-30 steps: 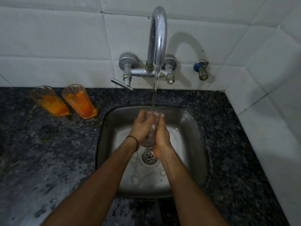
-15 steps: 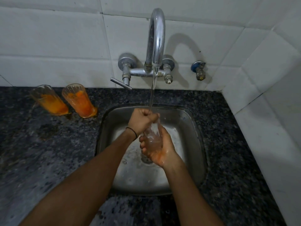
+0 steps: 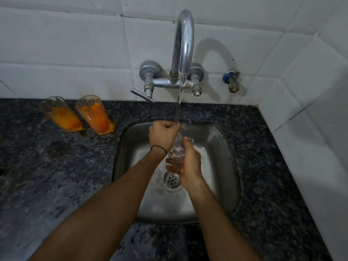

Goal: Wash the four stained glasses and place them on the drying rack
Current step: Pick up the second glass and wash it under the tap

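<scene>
No legible txt, labels, brands or nos. anywhere: none on tap (image 3: 183, 44), wall tiles (image 3: 66, 44), counter (image 3: 56, 176), sink (image 3: 224, 166) or glass (image 3: 177, 150) under the water.

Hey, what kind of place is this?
Most likely a home kitchen's washing-up corner: a steel sink set in a dark speckled stone counter, a wall-mounted tap running against white tiles, and orange-stained glasses beside it.
</scene>
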